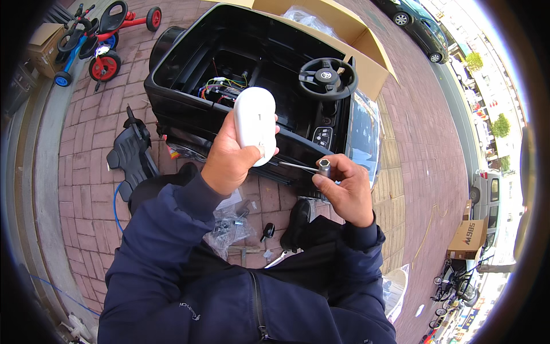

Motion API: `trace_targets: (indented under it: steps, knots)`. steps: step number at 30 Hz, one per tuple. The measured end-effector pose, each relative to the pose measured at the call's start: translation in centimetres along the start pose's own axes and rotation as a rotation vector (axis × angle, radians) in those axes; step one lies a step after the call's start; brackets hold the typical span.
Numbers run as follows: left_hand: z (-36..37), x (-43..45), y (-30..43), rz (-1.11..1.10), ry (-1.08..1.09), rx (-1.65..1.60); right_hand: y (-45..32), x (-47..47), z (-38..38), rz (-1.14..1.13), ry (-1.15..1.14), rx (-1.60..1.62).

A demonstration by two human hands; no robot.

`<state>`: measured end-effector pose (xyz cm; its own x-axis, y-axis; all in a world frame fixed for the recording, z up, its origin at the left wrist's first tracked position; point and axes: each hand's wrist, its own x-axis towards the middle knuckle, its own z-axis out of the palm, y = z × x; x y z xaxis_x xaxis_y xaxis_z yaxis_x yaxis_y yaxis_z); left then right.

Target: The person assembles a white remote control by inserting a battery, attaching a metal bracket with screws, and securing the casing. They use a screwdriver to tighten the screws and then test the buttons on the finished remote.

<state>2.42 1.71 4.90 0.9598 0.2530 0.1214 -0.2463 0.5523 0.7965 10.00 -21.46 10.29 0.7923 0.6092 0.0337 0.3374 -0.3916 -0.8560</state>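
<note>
My left hand grips a white rounded plastic handset, narrowed at the waist like a remote control, with the thumb lying across its lower end. In my right hand is an L-shaped socket wrench; its hexagonal socket points up at me and its thin metal shaft reaches left. Both hands are above the near side of a black ride-on toy car body. Inside the car are a steering wheel, a dashboard panel and loose coloured wires.
A black plastic seat lies on the brick paving to the left. Between my legs are clear plastic bags, a small black mirror-like part, a hammer and a wrench. Behind the car stands an open cardboard box; tricycles stand at upper left.
</note>
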Motion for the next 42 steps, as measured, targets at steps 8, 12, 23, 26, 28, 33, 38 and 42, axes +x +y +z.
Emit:
trace_targets:
  steps: [8,12,23,26,28,33,38,42]
  knots:
    - [0.2,-0.2,-1.5,-0.015,-0.024,0.151,2.7,-2.1,3.1,-0.258,0.247,0.082]
    - [0.6,0.2,-1.9,-0.028,-0.039,0.169,3.3,-1.8,2.8,-0.233,0.248,0.063]
    - [2.1,0.8,-2.8,-0.067,-0.047,0.149,3.3,-2.1,2.0,-0.215,0.296,0.015]
    - [2.0,0.6,-3.0,-0.076,-0.053,0.136,3.2,-2.2,1.7,-0.25,0.301,0.0]
    - [1.8,0.5,-3.1,-0.055,-0.063,0.186,3.4,-2.2,1.8,-0.287,0.326,0.022]
    - [0.9,0.6,-3.4,-0.012,-0.024,0.287,4.3,-1.6,2.9,-0.403,0.422,0.048]
    - [-0.7,1.4,-3.9,-0.04,-0.029,0.347,5.2,-1.1,3.8,-0.445,0.447,0.106]
    - [-1.7,1.8,-4.2,-0.06,-0.014,0.364,5.5,-0.7,4.2,-0.469,0.429,0.123]
